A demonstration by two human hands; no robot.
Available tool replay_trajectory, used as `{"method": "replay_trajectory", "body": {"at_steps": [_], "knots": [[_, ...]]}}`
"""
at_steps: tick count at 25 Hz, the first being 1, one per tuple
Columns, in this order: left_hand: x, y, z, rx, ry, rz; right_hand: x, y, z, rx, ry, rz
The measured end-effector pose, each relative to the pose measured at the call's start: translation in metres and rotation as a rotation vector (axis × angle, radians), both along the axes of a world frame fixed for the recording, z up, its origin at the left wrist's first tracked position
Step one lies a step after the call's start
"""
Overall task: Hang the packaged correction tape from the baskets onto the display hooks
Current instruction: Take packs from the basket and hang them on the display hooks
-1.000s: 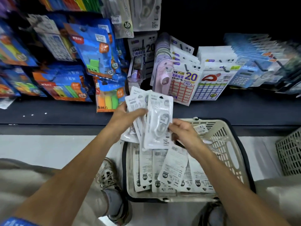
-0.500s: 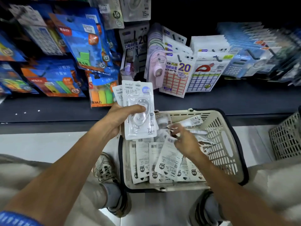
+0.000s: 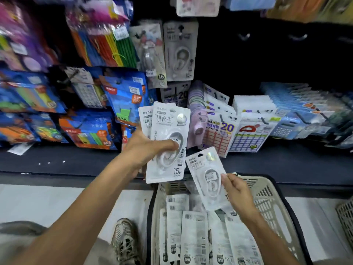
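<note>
The left hand [image 3: 145, 148] grips a small fanned stack of correction tape packs [image 3: 168, 142], thumb pressed across the front one, held up before the display. The right hand [image 3: 235, 190] pinches a single correction tape pack [image 3: 207, 176] by its lower right edge, just above the basket [image 3: 267, 190]. To do this step well, the single pack should probably be laid face-forward onto the stack with its hang hole lined up with the others, so the whole bunch can slide onto one hook together; gripping nearer the top would steady it. Two bare hooks [image 3: 243, 36] show on the dark panel above right, next to a hanging pack of the same kind [image 3: 180, 50]. The basket holds many more packs [image 3: 193, 234], mostly lying back-up with barcodes showing. A second basket [image 3: 345, 217] peeks in at the right edge; its contents are hidden.
</note>
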State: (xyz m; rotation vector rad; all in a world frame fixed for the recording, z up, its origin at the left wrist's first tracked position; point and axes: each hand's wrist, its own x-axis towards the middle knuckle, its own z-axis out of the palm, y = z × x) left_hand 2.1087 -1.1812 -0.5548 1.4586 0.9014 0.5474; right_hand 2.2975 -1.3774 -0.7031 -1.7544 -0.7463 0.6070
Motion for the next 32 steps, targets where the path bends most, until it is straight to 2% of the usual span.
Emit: {"method": "replay_trajectory", "body": {"at_steps": [4, 8, 11, 16, 17, 20, 22, 23, 26, 30, 32], "knots": [[-0.01, 0.033, 0.089, 0.259, -0.181, -0.018, -0.007, 0.043, 0.107, 0.267, -0.069, -0.029], [-0.024, 0.051, 0.113, 0.236, -0.438, 0.104, -0.013, 0.097, 0.199, 0.354, -0.159, 0.003], [-0.028, 0.052, 0.109, 0.197, -0.471, 0.126, -0.016, 0.123, 0.226, 0.349, -0.228, -0.031], [-0.028, 0.053, 0.111, 0.161, -0.517, 0.101, -0.018, 0.142, 0.229, 0.209, -0.344, -0.221], [-0.026, 0.052, 0.11, 0.151, -0.516, 0.091, -0.016, 0.148, 0.232, 0.224, -0.262, -0.233], [-0.022, 0.05, 0.109, 0.118, -0.479, 0.086, -0.019, 0.15, 0.242, 0.243, 0.134, -0.069], [-0.017, 0.046, 0.11, 0.104, -0.454, 0.082, -0.028, 0.144, 0.239, 0.287, 0.032, 0.004], [-0.013, 0.045, 0.11, 0.104, -0.446, 0.067, -0.035, 0.141, 0.237, 0.336, -0.01, 0.104], [-0.004, 0.041, 0.109, 0.055, -0.451, -0.007, -0.052, 0.133, 0.232, 0.388, 0.134, 0.386], [-0.007, 0.041, 0.11, -0.073, -0.467, 0.051, -0.046, 0.128, 0.247, 0.56, 0.32, 0.278], [-0.011, 0.044, 0.11, -0.073, -0.464, 0.118, -0.034, 0.122, 0.248, 0.535, 0.309, 0.175]]}}
